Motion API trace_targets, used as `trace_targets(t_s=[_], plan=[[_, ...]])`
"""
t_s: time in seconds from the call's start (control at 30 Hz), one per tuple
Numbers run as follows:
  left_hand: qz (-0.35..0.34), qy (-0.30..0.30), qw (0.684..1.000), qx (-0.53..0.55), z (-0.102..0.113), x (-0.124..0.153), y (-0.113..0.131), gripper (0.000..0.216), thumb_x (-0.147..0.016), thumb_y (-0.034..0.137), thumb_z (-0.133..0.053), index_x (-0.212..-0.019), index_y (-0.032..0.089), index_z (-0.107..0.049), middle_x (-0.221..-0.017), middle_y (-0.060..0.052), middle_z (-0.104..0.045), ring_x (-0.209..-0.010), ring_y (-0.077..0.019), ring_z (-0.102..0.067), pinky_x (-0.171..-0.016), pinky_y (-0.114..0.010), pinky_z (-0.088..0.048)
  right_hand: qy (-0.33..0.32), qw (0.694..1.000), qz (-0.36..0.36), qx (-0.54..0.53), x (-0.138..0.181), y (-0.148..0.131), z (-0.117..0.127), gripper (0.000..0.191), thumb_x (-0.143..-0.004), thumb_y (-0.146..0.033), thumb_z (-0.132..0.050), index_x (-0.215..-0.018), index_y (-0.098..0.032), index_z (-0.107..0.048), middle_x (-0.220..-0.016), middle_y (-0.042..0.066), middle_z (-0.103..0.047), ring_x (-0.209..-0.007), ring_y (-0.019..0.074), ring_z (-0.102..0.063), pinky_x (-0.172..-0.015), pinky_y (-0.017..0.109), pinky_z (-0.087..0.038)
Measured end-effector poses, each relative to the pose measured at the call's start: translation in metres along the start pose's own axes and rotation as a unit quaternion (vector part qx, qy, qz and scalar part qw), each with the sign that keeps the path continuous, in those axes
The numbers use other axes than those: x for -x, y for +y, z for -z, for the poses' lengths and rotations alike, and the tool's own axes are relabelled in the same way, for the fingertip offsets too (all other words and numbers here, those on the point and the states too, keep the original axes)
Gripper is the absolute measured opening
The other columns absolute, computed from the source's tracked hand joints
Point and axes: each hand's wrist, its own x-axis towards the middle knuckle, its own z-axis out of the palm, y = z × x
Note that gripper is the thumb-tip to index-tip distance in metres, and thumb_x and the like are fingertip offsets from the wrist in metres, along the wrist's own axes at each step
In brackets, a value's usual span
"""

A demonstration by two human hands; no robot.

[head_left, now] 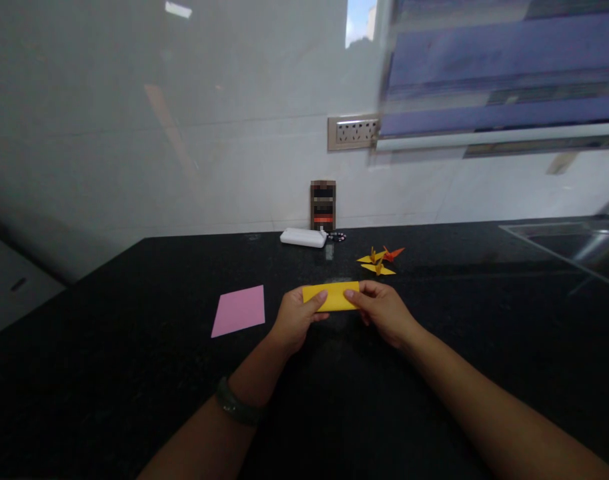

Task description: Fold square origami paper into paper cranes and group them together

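Note:
A yellow sheet of paper (331, 295), folded into a long strip, is held between both hands just above the black countertop (134, 373). My left hand (295, 321) pinches its left end with the thumb on top. My right hand (384, 310) pinches the right end the same way. A dark band sits on my left wrist. Left of my hands a flat pink sheet of paper (239, 311) lies on the counter.
Behind my hands stand two yellow paper cranes (377, 263) and an orange one (393, 253). Further back lie a white box (303, 237) and a small dark upright object (323, 205) against the tiled wall. A wall socket (353, 133) and a sink (574, 247) are to the right.

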Motion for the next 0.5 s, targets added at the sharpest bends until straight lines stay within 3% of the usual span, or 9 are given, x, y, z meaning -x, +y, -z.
trace_targets(t_s=[0.5], plan=[[0.007,-0.003,1.000,0.006,-0.0016,0.0012,0.0016,0.031,-0.064,0.026,-0.067,-0.090,0.011,-0.060,-0.088,-0.009,-0.065,-0.074,-0.0159,-0.061,-0.055,-0.021,-0.049,0.010,1.000,-0.026,-0.013,0.0008,-0.0041,-0.0009,0.023,-0.063,-0.037,-0.064,-0.064,-0.017,-0.053,-0.050,-0.006,-0.045,-0.035,0.0037,-0.031,-0.033,0.019,-0.021]])
